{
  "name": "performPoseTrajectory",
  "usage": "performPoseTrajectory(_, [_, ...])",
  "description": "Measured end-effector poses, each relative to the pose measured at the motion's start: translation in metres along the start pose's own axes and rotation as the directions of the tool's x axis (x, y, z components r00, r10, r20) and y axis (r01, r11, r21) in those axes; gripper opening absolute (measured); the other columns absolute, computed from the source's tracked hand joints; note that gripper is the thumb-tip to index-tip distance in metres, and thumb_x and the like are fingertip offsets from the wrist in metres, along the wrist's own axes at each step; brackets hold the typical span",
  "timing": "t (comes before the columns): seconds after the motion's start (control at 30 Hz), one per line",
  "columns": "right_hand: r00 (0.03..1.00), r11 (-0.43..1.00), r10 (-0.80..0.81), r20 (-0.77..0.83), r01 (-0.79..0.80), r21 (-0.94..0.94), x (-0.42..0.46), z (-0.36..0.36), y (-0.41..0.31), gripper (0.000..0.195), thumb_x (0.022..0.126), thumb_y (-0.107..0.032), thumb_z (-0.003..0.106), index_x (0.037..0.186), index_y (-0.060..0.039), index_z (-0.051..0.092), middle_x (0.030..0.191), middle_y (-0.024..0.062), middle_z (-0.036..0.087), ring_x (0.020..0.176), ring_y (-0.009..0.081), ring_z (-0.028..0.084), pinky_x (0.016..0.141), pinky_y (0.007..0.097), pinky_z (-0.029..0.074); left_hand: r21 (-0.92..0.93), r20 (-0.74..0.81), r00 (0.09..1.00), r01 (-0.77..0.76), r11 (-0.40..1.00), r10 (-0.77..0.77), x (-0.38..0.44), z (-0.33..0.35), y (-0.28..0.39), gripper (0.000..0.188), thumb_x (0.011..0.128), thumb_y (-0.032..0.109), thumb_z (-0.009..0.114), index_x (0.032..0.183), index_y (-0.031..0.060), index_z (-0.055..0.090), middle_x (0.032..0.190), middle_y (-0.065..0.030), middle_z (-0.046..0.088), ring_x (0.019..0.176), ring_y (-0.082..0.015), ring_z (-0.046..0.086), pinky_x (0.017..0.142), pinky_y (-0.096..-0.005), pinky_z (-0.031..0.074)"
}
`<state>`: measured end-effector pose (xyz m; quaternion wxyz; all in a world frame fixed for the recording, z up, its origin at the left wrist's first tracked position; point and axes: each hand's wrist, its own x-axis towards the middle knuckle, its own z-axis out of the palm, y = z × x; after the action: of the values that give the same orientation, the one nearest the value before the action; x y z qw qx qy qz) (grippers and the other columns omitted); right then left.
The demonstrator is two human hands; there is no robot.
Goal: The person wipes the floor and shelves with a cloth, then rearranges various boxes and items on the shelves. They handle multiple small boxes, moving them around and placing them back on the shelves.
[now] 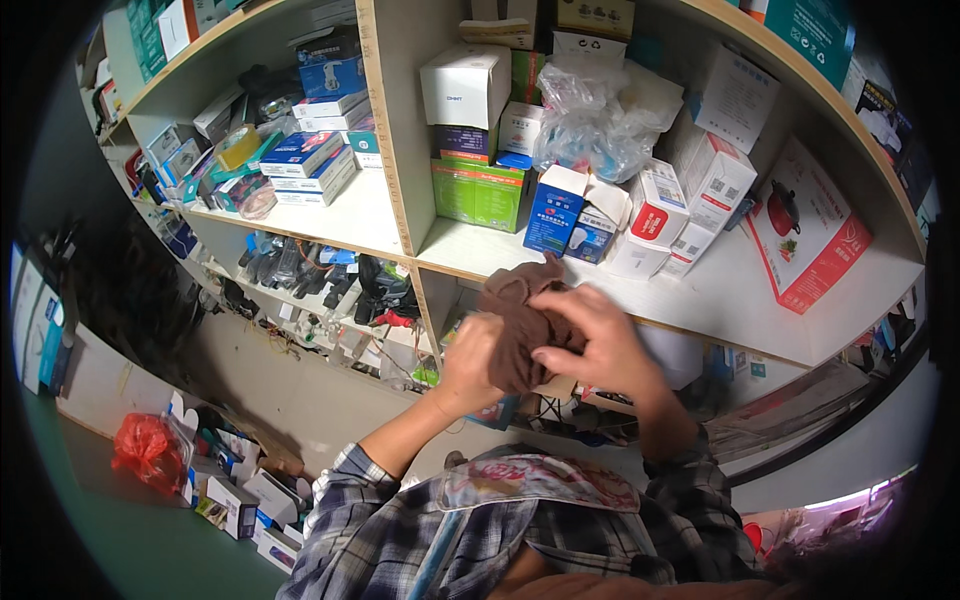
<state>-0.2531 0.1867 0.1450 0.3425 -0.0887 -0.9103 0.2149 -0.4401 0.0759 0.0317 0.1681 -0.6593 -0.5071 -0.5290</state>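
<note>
A crumpled brown cloth (517,330) is held up between both hands, in front of the edge of a wooden shelf. My left hand (474,356) grips the cloth's left side, its fingers closed. On the other side, my right hand (592,337) has its thumb and fingers spread against the cloth's folds, some fingertips touching it. Just beyond the cloth stand a blue box (553,214) and a light bulb box (591,238). Part of the cloth lies behind the hands.
Green boxes (478,195), clear plastic bags (592,120) and a cookware box (806,225) fill the right shelf compartment. Stacked blue-and-white boxes (311,169) and yellow tape (238,147) are on the left shelf. A red bag (150,454) lies lower left, beside small boxes (229,504).
</note>
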Motion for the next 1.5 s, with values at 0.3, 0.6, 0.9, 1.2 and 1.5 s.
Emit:
performPoseTrajectory(0.3, [0.935,0.808,-0.174,-0.309,-0.044,-0.587,0.058,-0.036,0.034,0.044,0.077,-0.017,0.083,0.116,-0.0035,0.069,0.107,0.0112,0.067,0.102,0.0317,0.059,0.088,0.0428,0.048,-0.301,-0.336,0.826,0.362,0.883,-0.453,-0.006,-0.045,-0.004,0.070,0.067,0.014,0.093,0.126,-0.0021,0.058,0.119,-0.0112,0.065,0.108,-0.0228,0.064,0.096,-0.0355,0.051])
performPoseTrajectory(0.6, [0.914,0.817,-0.105,-0.393,-0.146,-0.558,0.079,-0.003,0.042,0.050,0.074,-0.019,0.085,0.119,-0.0089,0.064,0.109,0.0067,0.065,0.107,0.0293,0.057,0.094,0.0425,0.040,-0.443,-0.145,0.835,0.424,0.790,-0.530,-0.008,-0.048,-0.024,0.079,0.062,0.019,0.098,0.128,-0.0009,0.058,0.121,-0.0104,0.064,0.109,-0.0228,0.064,0.099,-0.0361,0.050])
performPoseTrajectory(0.9, [0.904,0.895,-0.128,-0.408,-0.071,-0.440,0.082,-0.022,0.035,0.053,0.077,-0.019,0.085,0.124,-0.0063,0.063,0.110,0.0117,0.065,0.105,0.0342,0.059,0.092,0.0431,0.048,-0.521,-0.145,0.884,0.313,0.795,-0.443,0.018,-0.049,-0.040,0.078,0.068,0.016,0.095,0.132,0.0005,0.055,0.129,-0.0096,0.062,0.116,-0.0217,0.063,0.105,-0.0363,0.048])
performPoseTrajectory(1.2, [0.982,0.684,0.101,-0.162,-0.186,-0.705,0.149,-0.086,0.046,0.077,0.074,-0.031,0.085,0.144,-0.0168,0.055,0.139,0.0235,0.059,0.109,0.0456,0.067,0.094,0.0485,0.056,-0.243,-0.177,0.982,0.023,0.970,-0.068,0.054,-0.041,-0.049,0.062,0.064,0.020,0.094,0.114,-0.0008,0.064,0.111,-0.0180,0.066,0.095,-0.0344,0.067,0.084,-0.0408,0.054])
performPoseTrajectory(1.5, [0.824,0.827,0.140,-0.549,-0.402,-0.393,0.164,-0.123,0.121,0.035,0.084,-0.027,0.068,0.110,-0.0047,0.076,0.108,0.0258,0.072,0.103,0.0424,0.069,0.090,0.0470,0.056,-0.116,-0.164,0.983,-0.098,0.988,0.079,0.089,-0.027,-0.062,0.056,0.067,0.020,0.090,0.111,-0.0021,0.065,0.109,-0.0182,0.067,0.096,-0.0385,0.066,0.084,-0.0439,0.055])
